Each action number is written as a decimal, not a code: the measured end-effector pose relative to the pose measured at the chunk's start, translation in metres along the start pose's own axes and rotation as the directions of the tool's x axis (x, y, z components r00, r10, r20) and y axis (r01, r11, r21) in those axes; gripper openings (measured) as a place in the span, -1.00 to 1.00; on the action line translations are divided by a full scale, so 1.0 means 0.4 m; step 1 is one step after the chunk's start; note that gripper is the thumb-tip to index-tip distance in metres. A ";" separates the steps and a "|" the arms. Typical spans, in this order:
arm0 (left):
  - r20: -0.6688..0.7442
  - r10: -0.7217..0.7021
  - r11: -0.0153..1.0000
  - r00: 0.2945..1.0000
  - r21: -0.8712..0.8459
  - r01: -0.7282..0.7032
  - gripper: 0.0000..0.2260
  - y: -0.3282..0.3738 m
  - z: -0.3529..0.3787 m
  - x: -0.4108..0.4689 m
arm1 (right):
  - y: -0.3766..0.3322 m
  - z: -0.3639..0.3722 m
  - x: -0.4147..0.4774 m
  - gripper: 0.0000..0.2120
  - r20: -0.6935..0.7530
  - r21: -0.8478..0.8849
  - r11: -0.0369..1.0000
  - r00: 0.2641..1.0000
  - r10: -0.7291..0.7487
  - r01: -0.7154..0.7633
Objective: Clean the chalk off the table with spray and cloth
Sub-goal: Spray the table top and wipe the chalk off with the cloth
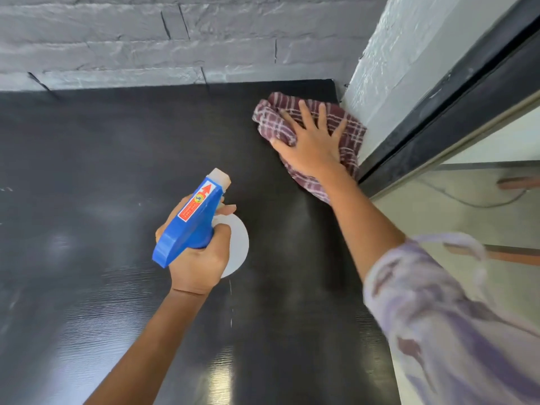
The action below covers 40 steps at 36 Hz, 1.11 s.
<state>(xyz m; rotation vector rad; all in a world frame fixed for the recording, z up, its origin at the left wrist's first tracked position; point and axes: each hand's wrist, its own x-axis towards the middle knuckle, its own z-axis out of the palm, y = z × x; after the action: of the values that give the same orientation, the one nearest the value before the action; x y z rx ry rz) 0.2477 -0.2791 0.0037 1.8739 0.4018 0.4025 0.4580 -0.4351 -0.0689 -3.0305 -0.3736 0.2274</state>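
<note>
A dark, glossy table (102,171) fills most of the view. My left hand (198,258) grips a spray bottle (193,220) with a blue trigger head and a white body, held above the table's middle, nozzle pointing away. My right hand (312,141) lies flat, fingers spread, pressing a maroon checked cloth (277,124) onto the table's far right corner. A thin faint chalk line (230,299) runs along the table below the bottle. Faint whitish smears (7,189) show at the left edge.
A grey brick wall (175,39) backs the table. A white wall (394,68) and a dark door or window frame (453,112) border it on the right. Beyond the table's right edge lies pale floor (453,211) with a cable.
</note>
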 end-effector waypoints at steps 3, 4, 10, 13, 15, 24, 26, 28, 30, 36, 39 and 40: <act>0.015 -0.046 0.999 0.999 0.009 0.046 -0.70 0.015 -0.004 -0.004 | -0.082 0.009 -0.003 -0.35 -0.004 -0.002 0.996 0.996 -0.090 0.090; 0.022 -0.058 0.998 0.998 0.021 0.057 -0.71 0.021 -0.005 -0.004 | -0.104 0.017 -0.030 -0.37 0.002 -0.008 0.989 0.989 -0.151 0.151; -0.011 -0.179 0.983 0.984 0.031 0.179 -0.74 0.048 -0.014 -0.013 | -0.069 0.067 -0.342 -0.39 -0.051 -0.014 0.963 0.962 -0.269 0.269; 0.009 -0.194 0.981 0.981 0.000 0.194 -0.82 0.054 -0.046 -0.037 | 0.032 0.071 -0.456 -0.39 -0.051 -0.025 0.984 0.983 -0.175 0.174; -0.002 -0.176 0.984 0.984 -0.006 0.176 -0.73 0.049 -0.077 -0.058 | 0.064 0.062 -0.468 -0.38 -0.018 -0.008 0.998 0.998 -0.063 0.063; -0.121 -0.194 0.980 0.973 -0.077 0.186 -0.77 -0.011 -0.205 -0.152 | -0.201 0.082 -0.466 -0.40 0.000 0.014 1.000 1.000 -0.016 0.016; -0.099 -0.181 0.982 0.978 -0.068 0.175 -0.78 -0.017 -0.248 -0.175 | -0.261 0.102 -0.556 -0.41 -0.005 0.030 0.992 0.993 -0.121 0.121; -0.056 -0.113 0.993 0.992 -0.031 0.112 -0.80 -0.024 -0.286 -0.194 | -0.292 0.124 -0.668 -0.41 -0.009 0.023 0.980 0.980 -0.200 0.200; -0.036 -0.088 0.996 0.995 -0.013 0.088 -0.82 -0.030 -0.332 -0.216 | -0.286 0.145 -0.793 -0.40 -0.018 0.005 0.977 0.976 -0.215 0.215; 0.008 -0.077 0.997 0.997 0.022 0.076 -0.82 -0.035 -0.425 -0.271 | -0.100 0.139 -0.912 -0.38 -0.010 -0.008 0.994 0.994 0.107 -0.107; 0.030 -0.064 0.998 0.998 0.008 0.063 -0.82 -0.038 -0.452 -0.301 | -0.102 0.122 -0.796 -0.37 0.019 0.049 0.936 0.937 0.349 -0.349; 0.034 -0.062 0.998 0.998 0.003 0.062 -0.81 -0.037 -0.456 -0.309 | -0.129 0.120 -0.758 -0.38 0.024 0.053 0.923 0.925 0.380 -0.381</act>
<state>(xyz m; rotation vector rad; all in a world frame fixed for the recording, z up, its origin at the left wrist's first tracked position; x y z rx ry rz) 0.0530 -0.1804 0.0381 1.8628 0.4367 0.3285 0.1474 -0.4573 -0.0698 -3.0170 0.2259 0.2753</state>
